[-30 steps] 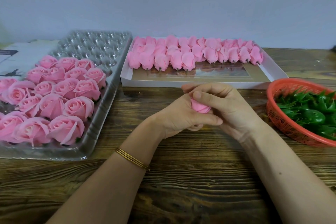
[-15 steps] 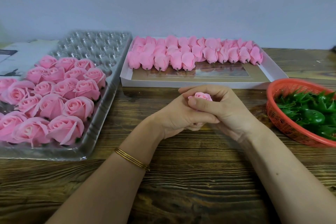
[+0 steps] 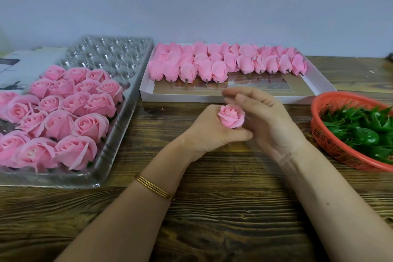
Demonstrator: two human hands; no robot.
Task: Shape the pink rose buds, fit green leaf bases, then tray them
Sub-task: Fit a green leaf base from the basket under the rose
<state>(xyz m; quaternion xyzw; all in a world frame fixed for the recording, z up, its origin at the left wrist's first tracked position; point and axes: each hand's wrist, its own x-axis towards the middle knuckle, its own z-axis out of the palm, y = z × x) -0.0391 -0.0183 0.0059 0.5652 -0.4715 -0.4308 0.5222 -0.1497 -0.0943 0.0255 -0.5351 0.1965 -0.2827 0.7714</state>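
On the wooden table point(image 3: 212, 223), a gold bangle point(image 3: 154, 187) circles the left wrist. The left hand point(image 3: 209, 134) curls round the base of a pink rose bud point(image 3: 231, 116), holding it upright above the table's middle. The right hand point(image 3: 268, 121) sits just beside it, its fingers point(image 3: 244, 100) loosely spread, blurred and holding nothing. To the left lies a clear tray point(image 3: 110, 55) of finished roses point(image 3: 63, 117), to the right a red basket point(image 3: 319, 132) of green leaf bases point(image 3: 361, 132). Farthest back is a white box point(image 3: 180, 98) of unshaped buds point(image 3: 212, 64).
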